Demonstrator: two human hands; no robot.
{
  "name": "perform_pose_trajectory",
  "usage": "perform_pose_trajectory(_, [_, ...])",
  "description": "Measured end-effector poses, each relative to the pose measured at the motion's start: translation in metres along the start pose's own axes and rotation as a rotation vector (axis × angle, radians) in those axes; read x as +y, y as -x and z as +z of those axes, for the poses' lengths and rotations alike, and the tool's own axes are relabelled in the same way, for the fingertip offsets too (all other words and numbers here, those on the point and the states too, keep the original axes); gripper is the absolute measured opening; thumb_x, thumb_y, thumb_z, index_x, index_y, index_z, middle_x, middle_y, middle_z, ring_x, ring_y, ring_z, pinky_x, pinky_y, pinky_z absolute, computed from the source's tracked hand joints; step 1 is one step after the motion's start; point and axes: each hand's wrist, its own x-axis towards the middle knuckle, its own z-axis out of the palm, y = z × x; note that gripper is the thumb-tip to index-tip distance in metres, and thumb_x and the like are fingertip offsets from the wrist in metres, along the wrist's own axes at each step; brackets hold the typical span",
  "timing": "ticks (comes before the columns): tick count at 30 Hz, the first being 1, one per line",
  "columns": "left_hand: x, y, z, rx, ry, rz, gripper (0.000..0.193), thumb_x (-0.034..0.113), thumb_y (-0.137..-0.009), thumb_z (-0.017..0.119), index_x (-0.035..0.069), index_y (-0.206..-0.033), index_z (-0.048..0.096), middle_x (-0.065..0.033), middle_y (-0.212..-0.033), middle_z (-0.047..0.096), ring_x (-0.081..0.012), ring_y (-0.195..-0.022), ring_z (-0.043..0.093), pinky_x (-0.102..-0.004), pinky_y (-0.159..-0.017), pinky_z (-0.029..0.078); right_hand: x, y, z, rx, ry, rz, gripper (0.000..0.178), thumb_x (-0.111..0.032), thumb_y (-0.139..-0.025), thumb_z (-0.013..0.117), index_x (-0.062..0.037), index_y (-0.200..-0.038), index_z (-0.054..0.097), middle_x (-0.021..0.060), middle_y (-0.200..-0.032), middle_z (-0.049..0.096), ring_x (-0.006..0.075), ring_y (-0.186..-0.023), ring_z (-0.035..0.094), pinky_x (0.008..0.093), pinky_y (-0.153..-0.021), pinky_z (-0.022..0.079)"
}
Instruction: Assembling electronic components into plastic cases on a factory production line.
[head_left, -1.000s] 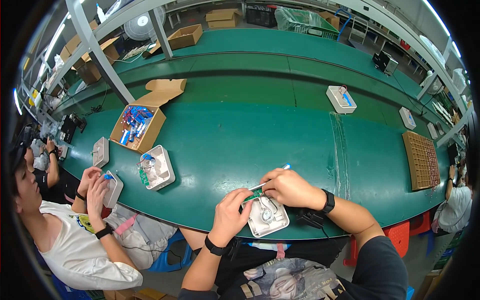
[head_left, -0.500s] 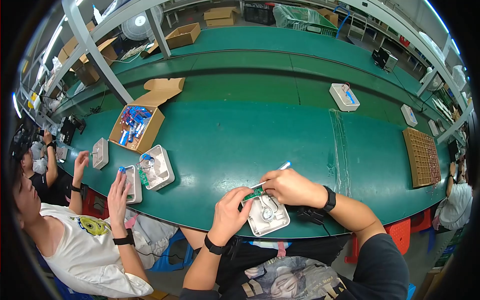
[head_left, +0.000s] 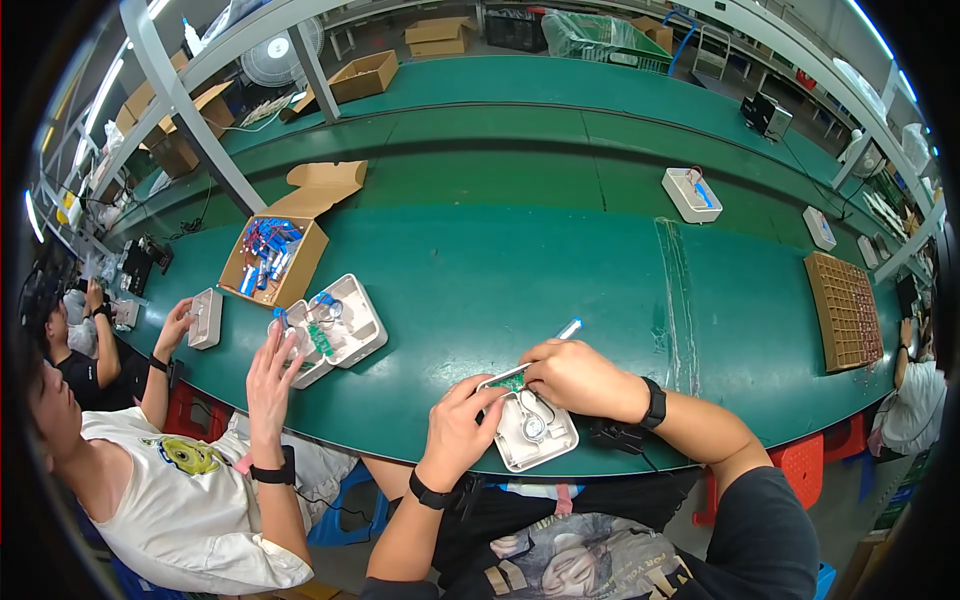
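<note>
A white plastic case lies open at the table's near edge, with a round metal-coloured part and dark wires inside. At its far end is a green circuit board. My left hand is closed on the case's left edge, thumb beside the board. Over the case's far right corner, my right hand has its fingertips pinched together at the board; what they grip is hidden. A slim white-and-blue stick shows just beyond the right knuckles, and I cannot tell whether it is held.
To my left, a co-worker's hands are near two white cases and another white case. An open cardboard box holds blue cylinders. A divided brown tray stands at right; another white case lies farther back.
The co-worker's two nearer cases have shifted right and away, and one of that person's hands has come down to the leftmost case. My own hands have barely moved.
</note>
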Motion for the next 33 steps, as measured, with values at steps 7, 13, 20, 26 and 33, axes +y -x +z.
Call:
perform_pose_trajectory(7, [-0.002, 0.0, 0.0, -0.009, -0.038, 0.008, 0.014, 0.008, -0.088, 0.076, 0.005, -0.102, 0.08, -0.014, -0.114, 0.074, -0.0339, -0.101, 0.073, -0.0414, -0.086, 0.06, 0.002, -0.003, -0.006, -0.017, -0.033, -0.028, 0.012, -0.006, -0.086, 0.07, -0.0009, -0.091, 0.079, 0.0152, -0.11, 0.076, 0.0356, -0.101, 0.072, 0.0441, -0.093, 0.058])
perform_pose_trajectory(13, [0.003, -0.002, -0.001, -0.018, -0.043, 0.003, 0.013, 0.009, -0.089, 0.075, 0.006, -0.101, 0.08, -0.014, -0.113, 0.073, -0.0348, -0.1, 0.072, -0.0435, -0.086, 0.059, 0.002, 0.0, 0.004, -0.033, 0.105, 0.035, 0.012, -0.006, -0.086, 0.071, -0.0028, -0.093, 0.08, 0.0147, -0.112, 0.076, 0.0352, -0.103, 0.071, 0.0439, -0.093, 0.057])
perform_pose_trajectory(20, [-0.007, 0.0, -0.003, -0.017, -0.069, 0.069, 0.013, 0.009, -0.087, 0.076, 0.006, -0.098, 0.079, -0.0134, -0.111, 0.072, -0.034, -0.103, 0.07, -0.0452, -0.095, 0.056, 0.0, -0.003, -0.023, 0.014, -0.059, -0.082, 0.013, -0.015, -0.09, 0.075, -0.0036, -0.095, 0.079, 0.0132, -0.113, 0.074, 0.0338, -0.108, 0.069, 0.0454, -0.096, 0.055])
perform_pose_trajectory(26, [-0.009, 0.01, -0.008, -0.002, -0.017, -0.03, 0.013, 0.008, -0.086, 0.076, 0.002, -0.098, 0.078, -0.016, -0.109, 0.072, -0.0371, -0.108, 0.066, -0.0478, -0.102, 0.051, 0.015, -0.006, -0.045, 0.051, 0.083, -0.069, 0.019, -0.019, -0.091, 0.076, -0.0058, -0.104, 0.078, 0.011, -0.118, 0.072, 0.0316, -0.112, 0.066, 0.0438, -0.097, 0.054])
perform_pose_trajectory(33, [-0.011, 0.017, 0.008, 0.107, -0.074, -0.043, 0.012, 0.008, -0.087, 0.074, 0.002, -0.097, 0.074, -0.0162, -0.111, 0.066, -0.0405, -0.111, 0.061, -0.0542, -0.111, 0.045, 0.036, -0.005, -0.023, -0.122, 0.234, 0.022, 0.021, -0.018, -0.089, 0.077, -0.007, -0.106, 0.077, 0.0094, -0.11, 0.069, 0.0302, -0.106, 0.066, 0.0438, -0.095, 0.054])
